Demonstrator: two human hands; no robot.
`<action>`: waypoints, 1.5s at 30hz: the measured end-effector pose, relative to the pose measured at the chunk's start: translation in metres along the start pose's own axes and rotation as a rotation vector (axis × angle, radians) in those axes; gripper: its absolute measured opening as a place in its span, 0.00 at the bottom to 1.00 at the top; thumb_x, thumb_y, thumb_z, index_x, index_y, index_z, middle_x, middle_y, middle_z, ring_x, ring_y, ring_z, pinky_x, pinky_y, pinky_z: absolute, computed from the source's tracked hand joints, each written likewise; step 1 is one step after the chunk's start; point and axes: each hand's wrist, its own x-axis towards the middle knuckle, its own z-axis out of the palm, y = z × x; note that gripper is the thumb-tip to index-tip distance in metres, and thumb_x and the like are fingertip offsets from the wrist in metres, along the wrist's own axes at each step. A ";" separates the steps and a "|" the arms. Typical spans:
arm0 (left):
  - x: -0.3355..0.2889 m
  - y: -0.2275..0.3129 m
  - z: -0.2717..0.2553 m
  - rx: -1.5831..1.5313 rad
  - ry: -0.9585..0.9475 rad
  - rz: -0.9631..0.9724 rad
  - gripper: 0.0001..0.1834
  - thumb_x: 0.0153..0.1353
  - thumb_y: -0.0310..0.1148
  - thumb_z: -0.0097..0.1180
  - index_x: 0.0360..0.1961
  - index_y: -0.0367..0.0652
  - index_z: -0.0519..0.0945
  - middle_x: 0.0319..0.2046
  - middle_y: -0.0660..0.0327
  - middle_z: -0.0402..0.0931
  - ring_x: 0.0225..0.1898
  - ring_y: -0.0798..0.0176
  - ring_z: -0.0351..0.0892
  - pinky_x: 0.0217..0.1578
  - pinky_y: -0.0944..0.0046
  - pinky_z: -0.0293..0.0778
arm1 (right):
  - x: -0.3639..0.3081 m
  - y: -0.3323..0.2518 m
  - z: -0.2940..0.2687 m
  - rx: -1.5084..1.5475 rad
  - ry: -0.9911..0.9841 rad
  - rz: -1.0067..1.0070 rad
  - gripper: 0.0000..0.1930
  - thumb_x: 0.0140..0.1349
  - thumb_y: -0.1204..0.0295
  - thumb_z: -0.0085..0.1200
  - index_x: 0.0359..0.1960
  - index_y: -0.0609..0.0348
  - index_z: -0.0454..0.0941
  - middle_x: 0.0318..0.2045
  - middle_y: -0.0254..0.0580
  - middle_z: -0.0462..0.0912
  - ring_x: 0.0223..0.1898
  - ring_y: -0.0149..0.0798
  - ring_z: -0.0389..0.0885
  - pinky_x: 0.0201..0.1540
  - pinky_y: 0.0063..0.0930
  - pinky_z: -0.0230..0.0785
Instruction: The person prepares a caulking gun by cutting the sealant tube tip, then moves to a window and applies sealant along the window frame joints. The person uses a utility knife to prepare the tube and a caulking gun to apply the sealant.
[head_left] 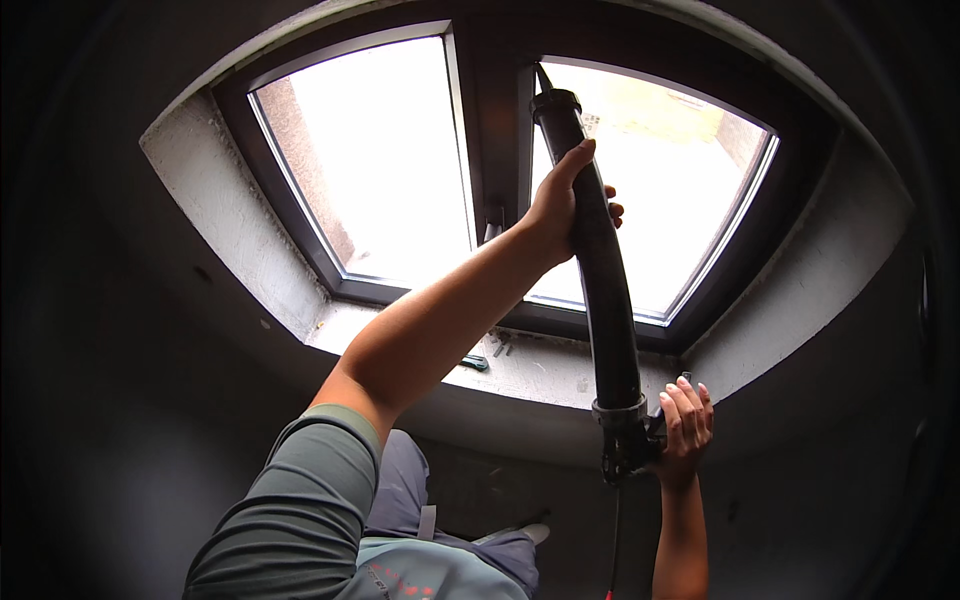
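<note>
**Caulking gun held up to the window frame**

At the far left a rough plastered reveal [240,230] slopes down to the window. The left pane [370,160] glows bright, set in a dark frame [497,120] whose centre post divides it from the right pane [670,200].

The left hand [560,210] reaches up from the lower left, its arm bare below a grey-green sleeve [300,500]. Its grip is closed around the upper part of a long black caulking gun [605,280] — fingers curled behind the tube, thumb lying along its near side. The tube stands nearly upright (it bows in the wide lens), and its thin nozzle tip touches or nearly touches the frame at the top of the centre post; which of the two cannot be told.

On the pale sill [540,365], between the forearm and the tube, lies a small dark tool with a bluish end [474,362], with a few small loose pieces beside it.

Further right, the right hand [682,425] comes up from the lower edge and wraps the handle at the gun's lower end — fingers closed over the trigger part, just below the metal collar. A thin rod hangs down from the handle.

Beyond that, the right reveal [800,300] rises in shadow.
</note>
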 end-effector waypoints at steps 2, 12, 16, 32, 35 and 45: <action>0.000 0.000 0.001 0.007 0.006 0.003 0.40 0.61 0.59 0.67 0.56 0.39 0.63 0.38 0.51 0.72 0.33 0.53 0.81 0.35 0.50 0.83 | -0.001 0.002 0.002 0.000 0.000 0.000 0.28 0.71 0.43 0.48 0.46 0.61 0.79 0.47 0.49 0.84 0.55 0.53 0.84 0.68 0.60 0.66; 0.004 0.001 0.002 0.115 0.042 0.012 0.42 0.62 0.57 0.66 0.62 0.40 0.60 0.38 0.51 0.72 0.34 0.53 0.81 0.36 0.50 0.82 | -0.012 0.003 0.024 0.038 -0.024 0.042 0.23 0.71 0.52 0.49 0.44 0.63 0.78 0.43 0.49 0.82 0.50 0.52 0.83 0.66 0.59 0.69; 0.005 0.001 0.000 0.137 0.050 0.008 0.41 0.62 0.56 0.66 0.62 0.40 0.61 0.39 0.50 0.72 0.34 0.53 0.81 0.35 0.50 0.82 | -0.009 0.001 0.032 0.065 -0.054 0.031 0.21 0.71 0.55 0.50 0.45 0.63 0.79 0.43 0.50 0.83 0.52 0.52 0.84 0.67 0.58 0.69; 0.011 -0.001 -0.002 0.165 0.057 -0.009 0.38 0.61 0.56 0.67 0.58 0.41 0.65 0.36 0.52 0.74 0.31 0.55 0.82 0.33 0.52 0.81 | -0.016 -0.008 0.043 -0.003 -0.014 0.052 0.16 0.66 0.56 0.58 0.38 0.59 0.78 0.37 0.43 0.82 0.42 0.45 0.84 0.60 0.52 0.71; 0.013 -0.001 -0.002 0.173 0.065 -0.020 0.37 0.61 0.56 0.67 0.57 0.42 0.66 0.36 0.52 0.75 0.30 0.55 0.82 0.33 0.52 0.81 | -0.016 -0.010 0.045 -0.006 0.001 0.061 0.18 0.65 0.54 0.58 0.36 0.58 0.78 0.34 0.42 0.81 0.39 0.44 0.83 0.59 0.51 0.71; 0.017 0.000 0.003 0.203 0.043 -0.034 0.37 0.62 0.56 0.66 0.59 0.41 0.64 0.36 0.51 0.75 0.30 0.54 0.83 0.33 0.52 0.82 | -0.016 -0.017 0.046 -0.002 0.008 0.111 0.19 0.64 0.53 0.60 0.27 0.57 0.76 0.26 0.39 0.77 0.30 0.42 0.77 0.52 0.45 0.69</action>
